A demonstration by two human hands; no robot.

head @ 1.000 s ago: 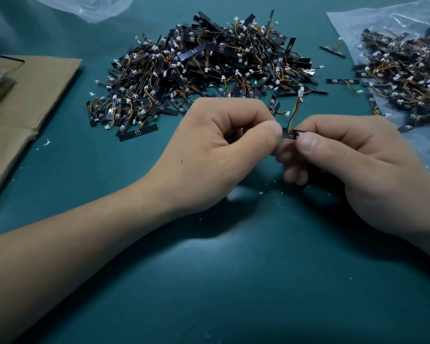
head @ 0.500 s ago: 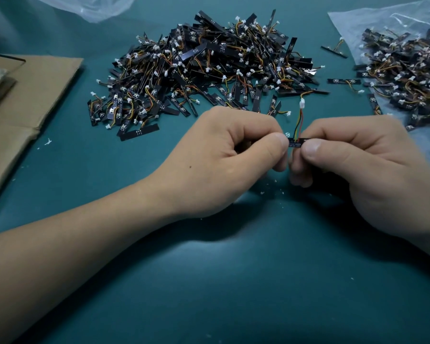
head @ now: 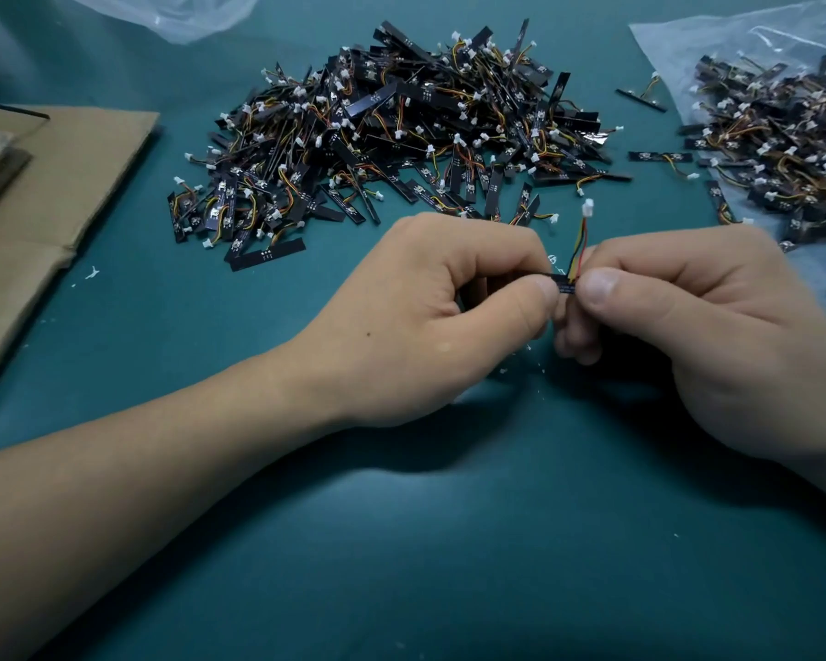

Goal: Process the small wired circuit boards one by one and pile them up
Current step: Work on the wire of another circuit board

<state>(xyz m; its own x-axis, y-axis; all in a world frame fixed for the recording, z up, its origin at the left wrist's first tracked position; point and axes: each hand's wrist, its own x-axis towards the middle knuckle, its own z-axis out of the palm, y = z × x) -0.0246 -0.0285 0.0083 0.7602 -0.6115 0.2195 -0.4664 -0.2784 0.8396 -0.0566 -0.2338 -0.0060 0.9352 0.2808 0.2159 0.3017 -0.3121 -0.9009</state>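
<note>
Both hands, the left hand [head: 430, 317] and right hand [head: 716, 336], pinch one small circuit board [head: 565, 284]; its wires [head: 579, 245] stick up, near the big pile [head: 401, 131].

Front centre: left hand [head: 430, 317] and right hand [head: 716, 336] side by side, single board [head: 565, 284] pinched between them.
Centre back: large pile [head: 392, 136] on the worktop [head: 401, 565], behind the hands.
Right back: second pile [head: 773, 150] on a plastic sheet [head: 687, 50].
Between the piles: loose boards [head: 659, 157].
Left edge: cardboard [head: 68, 183], flat on the worktop.

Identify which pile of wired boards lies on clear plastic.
The right-hand pile lies on a clear plastic bag; the larger central pile sits directly on the teal mat.
</note>
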